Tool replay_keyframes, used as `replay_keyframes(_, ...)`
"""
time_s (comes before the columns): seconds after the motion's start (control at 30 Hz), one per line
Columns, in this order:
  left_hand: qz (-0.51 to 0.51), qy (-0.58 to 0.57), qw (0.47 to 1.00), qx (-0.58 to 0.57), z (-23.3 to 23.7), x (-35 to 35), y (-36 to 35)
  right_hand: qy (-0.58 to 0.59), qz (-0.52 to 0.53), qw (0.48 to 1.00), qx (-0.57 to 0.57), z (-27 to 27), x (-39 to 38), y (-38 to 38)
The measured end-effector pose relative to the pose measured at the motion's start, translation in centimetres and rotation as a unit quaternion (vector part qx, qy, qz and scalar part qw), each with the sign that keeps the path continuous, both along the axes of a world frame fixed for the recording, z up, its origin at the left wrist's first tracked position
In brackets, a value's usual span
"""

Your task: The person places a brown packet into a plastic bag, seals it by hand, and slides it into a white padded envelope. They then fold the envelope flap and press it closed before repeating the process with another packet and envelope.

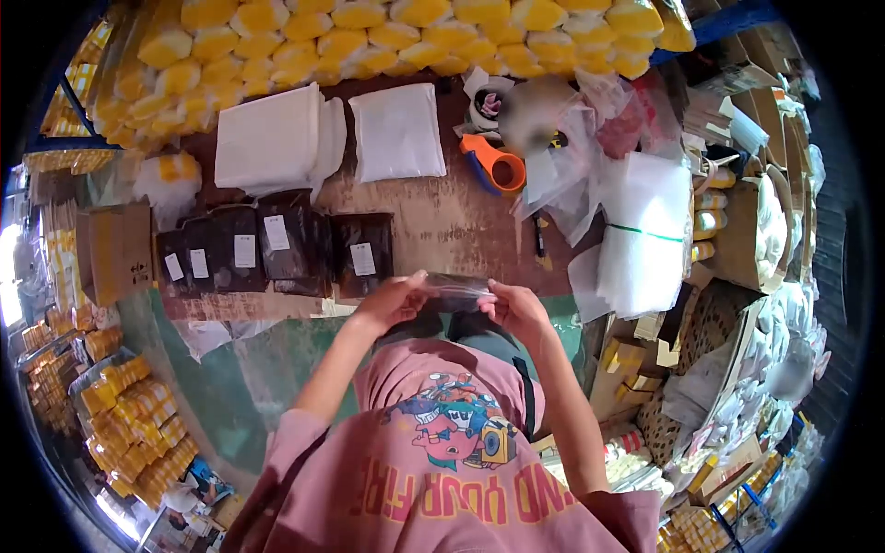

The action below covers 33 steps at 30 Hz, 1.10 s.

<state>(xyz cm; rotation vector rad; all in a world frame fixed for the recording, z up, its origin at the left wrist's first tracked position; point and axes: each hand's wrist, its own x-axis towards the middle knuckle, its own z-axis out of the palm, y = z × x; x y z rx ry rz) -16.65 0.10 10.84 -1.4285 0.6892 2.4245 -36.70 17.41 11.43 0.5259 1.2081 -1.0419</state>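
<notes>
Between my two hands, at the near edge of the table, a dark, see-through plastic bag (452, 284) is stretched flat. My left hand (398, 300) pinches its left end and my right hand (518, 309) pinches its right end; fingers of both are closed. A pale strip runs along the side of the bag nearest me. Just beyond my left hand lies a dark brown packet (379, 239) with a white label (361, 260). More labelled dark packets (221, 235) stand in an overlapping row further left.
White packets (400, 132) lie at the back, below stacked yellow-and-white packs (396, 37). An orange tape dispenser (493, 166) sits right of centre, with a black marker (540, 235) nearer me. A banded stack of clear bubble sheets (645, 244) fills the right side. A cardboard box (112, 251) stands left.
</notes>
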Motion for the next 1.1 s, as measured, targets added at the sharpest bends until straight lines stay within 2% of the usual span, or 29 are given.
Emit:
replay_keyframes(0.03,0.002,0.015,1.000,-0.002,-0.2,-0.3,-0.4,0.001,0.015,1.000,-0.024,-0.7,-0.6,-0.2)
replay_keyframes(0.13,-0.009,0.040,0.992,-0.116,0.2,-0.9,-1.6,0.032,0.049,0.998,-0.015,-1.6,-1.7,-1.2)
replay_keyframes(0.17,0.007,0.045,0.993,-0.111,-0.2,-0.9,-2.1,0.055,0.050,0.997,-0.017,-1.5,-2.0,-1.4)
replay_keyframes(0.27,-0.045,-0.022,0.981,-0.190,0.1,-1.9,-3.1,0.067,0.049,0.996,-0.012,-1.9,-2.7,-2.1)
replay_keyframes(0.4,-0.084,-0.014,0.981,-0.175,-5.9,-2.5,-4.8,0.100,0.063,0.993,-0.006,-5.9,-4.1,-3.0)
replay_keyframes(0.43,-0.047,-0.049,0.988,-0.140,-6.4,-3.2,-4.9,0.108,0.062,0.992,-0.004,-7.2,-4.5,-3.1)
replay_keyframes(0.53,0.026,-0.014,0.991,-0.128,-9.3,-4.1,-5.0,0.138,0.062,0.988,0.003,-10.4,-4.8,-3.5)
replay_keyframes(0.63,0.030,-0.004,0.980,-0.196,-11.4,-4.5,-4.9,0.206,0.093,0.974,-0.020,-12.0,-4.8,-3.6)
replay_keyframes(0.73,0.051,-0.001,0.972,-0.230,-15.2,-3.7,-4.5,0.187,0.022,0.981,-0.045,-14.1,-4.0,-3.2)
replay_keyframes(0.77,0.056,-0.004,0.969,-0.241,-16.6,-3.2,-4.4,0.182,0.033,0.981,-0.054,-15.5,-3.9,-2.9)
replay_keyframes(0.87,0.047,-0.006,0.960,-0.276,-16.1,-3.1,-4.0,0.150,-0.043,0.982,-0.103,-17.5,-3.4,-1.7)
replay_keyframes(0.97,0.058,-0.017,0.956,-0.287,-15.8,-3.0,-3.8,0.132,-0.049,0.987,-0.081,-17.4,-3.6,-1.6)
replay_keyframes(1.07,0.048,-0.035,0.926,-0.374,-18.0,-2.6,-3.0,0.109,-0.062,0.992,-0.029,-17.0,-3.8,-2.1)
replay_keyframes(1.1,0.000,-0.060,0.881,-0.470,-16.6,-3.1,-2.9,0.104,-0.068,0.992,-0.025,-16.5,-3.9,-2.4)
